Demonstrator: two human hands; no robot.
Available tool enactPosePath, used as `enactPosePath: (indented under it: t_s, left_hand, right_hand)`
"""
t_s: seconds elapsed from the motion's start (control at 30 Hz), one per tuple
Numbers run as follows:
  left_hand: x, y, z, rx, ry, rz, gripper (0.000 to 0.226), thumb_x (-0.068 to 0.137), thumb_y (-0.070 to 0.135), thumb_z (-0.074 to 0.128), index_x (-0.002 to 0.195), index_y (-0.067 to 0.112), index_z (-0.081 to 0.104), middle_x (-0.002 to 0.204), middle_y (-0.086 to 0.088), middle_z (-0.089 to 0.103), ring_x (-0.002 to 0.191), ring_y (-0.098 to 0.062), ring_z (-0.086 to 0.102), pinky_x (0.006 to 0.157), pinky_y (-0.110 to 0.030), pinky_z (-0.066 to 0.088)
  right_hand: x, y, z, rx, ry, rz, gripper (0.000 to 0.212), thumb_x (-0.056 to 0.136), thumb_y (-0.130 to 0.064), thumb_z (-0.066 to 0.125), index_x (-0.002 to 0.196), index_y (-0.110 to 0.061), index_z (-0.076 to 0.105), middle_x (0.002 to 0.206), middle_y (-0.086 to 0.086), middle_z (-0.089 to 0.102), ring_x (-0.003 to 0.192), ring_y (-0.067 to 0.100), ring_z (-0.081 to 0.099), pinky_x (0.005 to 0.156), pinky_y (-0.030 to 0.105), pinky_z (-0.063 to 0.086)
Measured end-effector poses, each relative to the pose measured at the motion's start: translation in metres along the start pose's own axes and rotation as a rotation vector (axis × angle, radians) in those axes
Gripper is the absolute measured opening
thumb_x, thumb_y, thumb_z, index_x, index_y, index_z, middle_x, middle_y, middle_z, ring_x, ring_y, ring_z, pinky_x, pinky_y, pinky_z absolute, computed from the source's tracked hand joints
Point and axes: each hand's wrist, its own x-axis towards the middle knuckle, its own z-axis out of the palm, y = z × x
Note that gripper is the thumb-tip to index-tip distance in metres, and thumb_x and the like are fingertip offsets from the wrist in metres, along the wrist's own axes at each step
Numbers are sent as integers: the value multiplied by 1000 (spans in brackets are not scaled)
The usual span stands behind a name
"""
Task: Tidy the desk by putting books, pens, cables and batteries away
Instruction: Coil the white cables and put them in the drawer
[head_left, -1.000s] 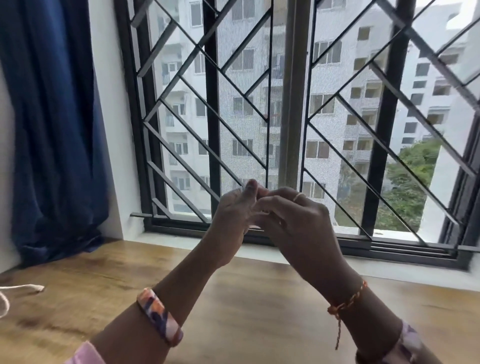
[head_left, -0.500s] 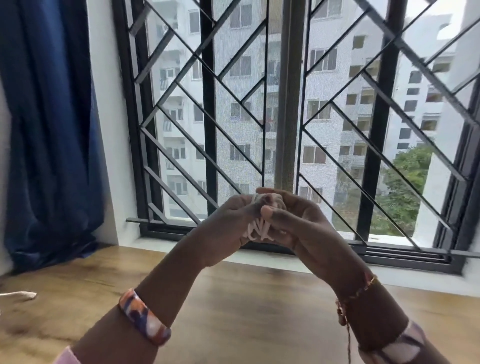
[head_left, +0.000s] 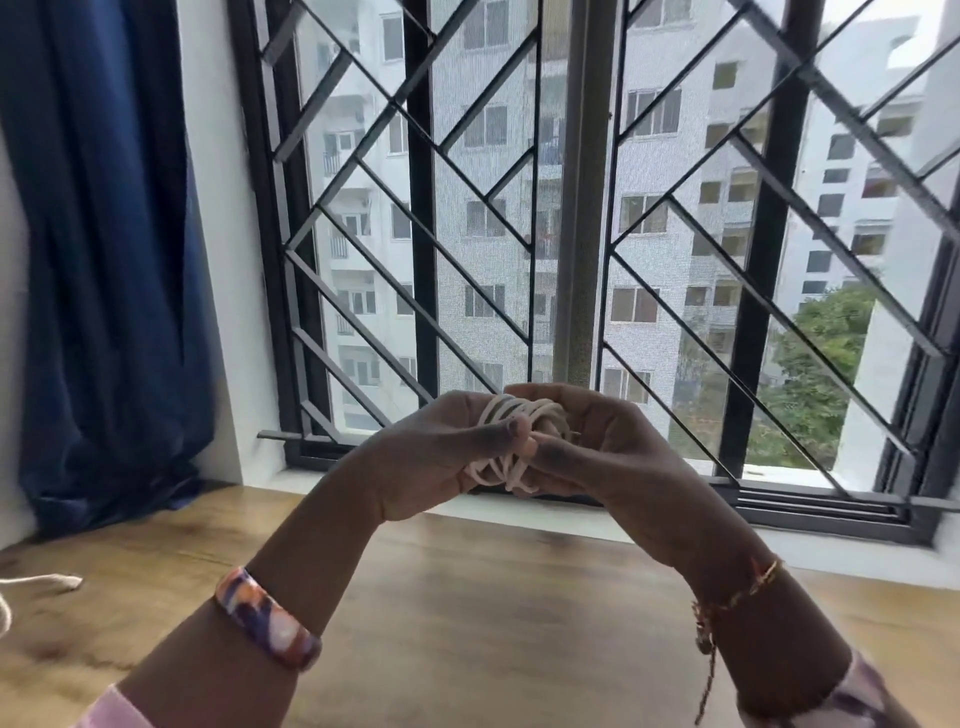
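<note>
A white cable (head_left: 511, 441) is wound into a small bundle of loops, held up in the air above the wooden desk (head_left: 467, 613). My left hand (head_left: 431, 457) grips the bundle from the left, thumb pressed across the loops. My right hand (head_left: 608, 447) closes on it from the right, fingers curled over the top. Part of the bundle is hidden inside both palms. A second white cable end (head_left: 47, 582) lies on the desk at the far left edge.
A barred window (head_left: 582, 208) with a black frame stands right behind the desk. A dark blue curtain (head_left: 104, 260) hangs at the left, its hem resting on the desk's back corner.
The hands have turned and parted a little, so the coiled white cable now shows between them. The view has shifted slightly down and left.
</note>
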Motion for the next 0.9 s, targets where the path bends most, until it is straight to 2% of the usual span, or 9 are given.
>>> enactPosePath:
  t_s: [0.1, 0.23, 0.33, 0.43, 0.5, 0.6, 0.67, 0.77, 0.9]
  left_hand:
    - [1, 1, 5, 115, 86, 50, 49, 61, 53, 75, 83, 10, 70, 77, -6, 66, 70, -17, 64, 71, -29, 55]
    - [10, 1, 24, 206, 514, 104, 66, 65, 74, 47, 45, 11, 54, 43, -4, 47, 38, -12, 43, 44, -18, 41]
    - [19, 0, 31, 147, 732, 104, 73, 67, 71, 38, 60, 0, 51, 52, -11, 41, 45, -16, 39, 44, -18, 36]
    - [21, -1, 25, 82, 929, 123, 64, 75, 65, 41, 52, 6, 52, 47, -8, 47, 42, -17, 45, 46, -21, 38]
    - [15, -1, 16, 92, 869, 105, 53, 83, 54, 46, 48, 16, 57, 47, -4, 51, 44, -16, 47, 50, -25, 42]
    - [2, -1, 12, 131, 526, 74, 32, 79, 34, 56, 77, 4, 67, 64, -7, 61, 58, -16, 55, 61, -28, 51]
    - [-3, -2, 12, 202, 405, 67, 29, 74, 20, 62, 93, -1, 66, 74, -5, 67, 68, -13, 62, 64, -22, 52]
    - [-6, -4, 13, 338, 469, 70, 28, 71, 14, 69, 95, 0, 68, 76, -6, 68, 70, -11, 62, 61, -18, 50]
    - [-6, -7, 14, 500, 592, 47, 21, 70, 14, 76, 86, 2, 70, 80, -24, 68, 68, -21, 62, 58, -26, 52]
  right_hand:
    - [3, 0, 0, -12, -27, -53, 35, 73, -6, 73, 104, 5, 63, 87, 20, 63, 77, 25, 60, 63, 27, 53]
    - [8, 3, 1, -109, 13, -99, 38, 68, -9, 75, 101, 4, 62, 80, 19, 61, 71, 25, 56, 55, 26, 48]
    - [13, 8, 8, -218, 109, -125, 38, 68, -17, 79, 98, -4, 62, 81, 15, 62, 73, 24, 58, 65, 43, 55]
    - [16, 11, 12, -432, 267, -213, 20, 74, -21, 76, 88, -16, 62, 76, 4, 65, 66, 12, 60, 58, 35, 57]
    - [16, 13, 11, -460, 308, -218, 11, 80, -17, 70, 85, -19, 60, 76, 3, 64, 63, 12, 62, 51, 33, 57]
    - [16, 12, 6, -426, 342, -189, 6, 84, -15, 64, 81, -16, 60, 66, 2, 59, 47, 11, 57, 39, 27, 50]
    - [17, 11, 4, -361, 375, -177, 10, 86, -15, 63, 79, -8, 61, 55, 3, 53, 39, 11, 47, 34, 21, 41]
    - [20, 12, 5, -304, 415, -151, 13, 84, -15, 66, 72, -9, 61, 47, -6, 50, 36, 4, 39, 34, 16, 32]
    - [21, 16, 7, -287, 419, -135, 12, 80, -14, 70, 71, -12, 63, 45, -9, 54, 39, -2, 44, 38, 12, 33]
